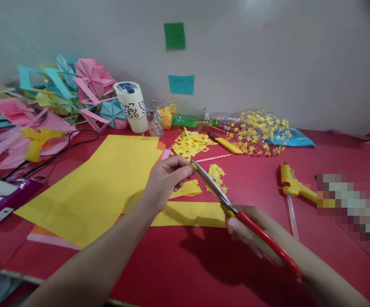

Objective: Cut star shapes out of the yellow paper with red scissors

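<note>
Small yellow paper piece (pixel 194 167), mostly hidden, is in the left hand (pixel 167 181) above the middle of the red surface (pixel 159 264), thumb and forefinger closed in a pinch on it. The right hand (pixel 243 236) is curled around the red handles of long steel-bladed scissors (pixel 225 200), whose nearly closed blades slant toward the left fingertips; whether they bite the paper, I cannot tell. Trimming looks like the step in hand — probably of a star, judging by the heap of small yellow paper stars (pixel 216 172) just beyond the blades, on the side toward the surface's back edge. Nearer its front edge, under the hands, lies a flat yellow paper strip with faint outlines (pixel 197 214); a loose pile of angular yellow paper offcuts (pixel 193 143) sits close to the back edge. This cut seems to call for small turns of the paper and short snips with the blade tips — and for fingertips clear of the steel, since so little paper shows past the pinch.
</note>
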Tool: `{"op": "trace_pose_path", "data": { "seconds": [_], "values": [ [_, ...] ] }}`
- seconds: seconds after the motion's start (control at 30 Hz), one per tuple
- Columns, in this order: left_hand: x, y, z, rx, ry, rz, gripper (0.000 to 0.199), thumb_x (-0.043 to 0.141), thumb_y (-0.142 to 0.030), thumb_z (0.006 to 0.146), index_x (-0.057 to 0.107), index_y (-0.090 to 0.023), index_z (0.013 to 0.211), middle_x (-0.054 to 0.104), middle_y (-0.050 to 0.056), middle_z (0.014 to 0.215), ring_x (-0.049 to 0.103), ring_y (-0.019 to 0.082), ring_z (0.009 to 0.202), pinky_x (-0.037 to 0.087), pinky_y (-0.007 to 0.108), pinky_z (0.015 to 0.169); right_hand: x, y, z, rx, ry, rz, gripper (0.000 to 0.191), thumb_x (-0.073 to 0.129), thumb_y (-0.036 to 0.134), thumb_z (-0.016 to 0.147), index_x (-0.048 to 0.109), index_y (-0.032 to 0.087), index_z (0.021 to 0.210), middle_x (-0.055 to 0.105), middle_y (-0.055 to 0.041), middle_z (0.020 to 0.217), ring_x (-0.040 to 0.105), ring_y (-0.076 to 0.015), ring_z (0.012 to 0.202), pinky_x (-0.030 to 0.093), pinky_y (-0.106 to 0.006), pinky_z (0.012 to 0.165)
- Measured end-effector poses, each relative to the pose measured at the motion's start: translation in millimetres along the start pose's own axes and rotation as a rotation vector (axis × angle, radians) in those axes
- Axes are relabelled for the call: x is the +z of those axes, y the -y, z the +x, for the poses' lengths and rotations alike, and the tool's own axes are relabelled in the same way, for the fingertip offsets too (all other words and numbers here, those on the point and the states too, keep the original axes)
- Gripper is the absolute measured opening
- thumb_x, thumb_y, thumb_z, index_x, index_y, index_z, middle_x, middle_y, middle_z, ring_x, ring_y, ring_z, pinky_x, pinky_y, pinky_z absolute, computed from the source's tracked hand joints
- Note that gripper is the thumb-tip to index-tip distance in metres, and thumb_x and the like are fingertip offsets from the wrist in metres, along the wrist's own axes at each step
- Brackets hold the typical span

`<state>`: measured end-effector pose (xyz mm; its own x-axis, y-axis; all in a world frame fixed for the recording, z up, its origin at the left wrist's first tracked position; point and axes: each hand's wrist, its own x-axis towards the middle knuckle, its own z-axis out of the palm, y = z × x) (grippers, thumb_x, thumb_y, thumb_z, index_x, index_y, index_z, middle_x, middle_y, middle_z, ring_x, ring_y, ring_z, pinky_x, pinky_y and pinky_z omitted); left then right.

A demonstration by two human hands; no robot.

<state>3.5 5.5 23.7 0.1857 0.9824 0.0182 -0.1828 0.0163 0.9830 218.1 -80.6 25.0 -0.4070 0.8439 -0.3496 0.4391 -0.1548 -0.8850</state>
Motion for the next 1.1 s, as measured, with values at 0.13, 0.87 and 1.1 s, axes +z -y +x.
{"op": "trace_pose_path", "data": {
  "seconds": [0.13,0.87,1.1],
  "values": [
    [-0.5,-0.4,0.0,-0.010,-0.002,-0.001,0.010,0.068,-0.025,0.070,0.064,-0.016,0.068,0.052,-0.004,0.052,0.038,0.004,0.041,0.022,0.017,0.037,1.1,-7.8,2.0,0.034,-0.015,-0.002,0.047,0.052,0.063,0.089,0.048,0.020,0.072,0.046,0.0043,0.059,0.036,-0.0068,0.041,0.026,-0.019,0.036],
    [-17.1,-12.0,5.9,-0.086,0.141,0.060,0.014,0.074,-0.025,0.068,0.065,-0.015,0.063,0.054,-0.004,0.051,0.039,0.004,0.041,0.026,0.015,0.037,-0.9,1.9,0.2,0.098,-0.035,-0.009,0.050,0.057,0.065,0.082,0.048,0.019,0.067,0.048,0.0041,0.058,0.038,-0.0050,0.038,0.028,-0.016,0.034],
    [-19.3,-12.6,6.7,-0.080,0.134,0.047,0.015,0.076,-0.025,0.068,0.066,-0.015,0.064,0.055,-0.004,0.051,0.040,0.003,0.041,0.027,0.014,0.037,1.4,6.0,-1.4,0.107,-0.079,-0.008,0.052,0.053,0.070,0.081,0.047,0.020,0.068,0.051,0.0022,0.061,0.038,-0.0059,0.039,0.031,-0.018,0.035]
  ]
}}
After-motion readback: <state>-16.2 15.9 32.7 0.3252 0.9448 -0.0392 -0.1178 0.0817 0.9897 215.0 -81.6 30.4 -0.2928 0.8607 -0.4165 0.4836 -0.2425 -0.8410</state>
